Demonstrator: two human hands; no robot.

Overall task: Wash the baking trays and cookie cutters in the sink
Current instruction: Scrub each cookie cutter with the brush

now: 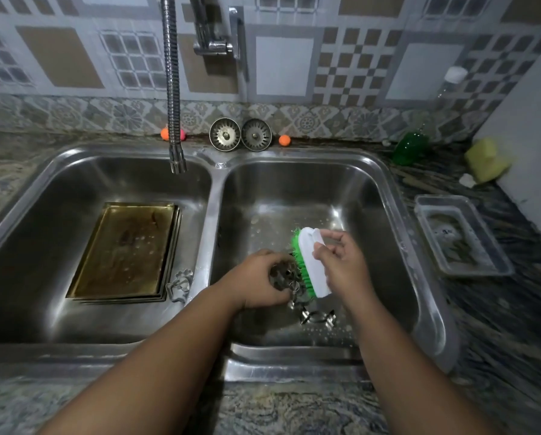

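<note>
Two hands sit low in the right basin [294, 189]: left hand [256, 279] fingers curl round a cookie cutter [283, 274], and right hand [341, 265], at its three o'clock, grips a green brush [310, 262].

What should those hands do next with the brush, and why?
Probably stroke the brush across the cookie cutter. The left hand grips the cutter over the right basin, and the right hand holds the brush with its green bristles against it.

Green bottle [409, 149], yellow sponge [486, 163]
</note>
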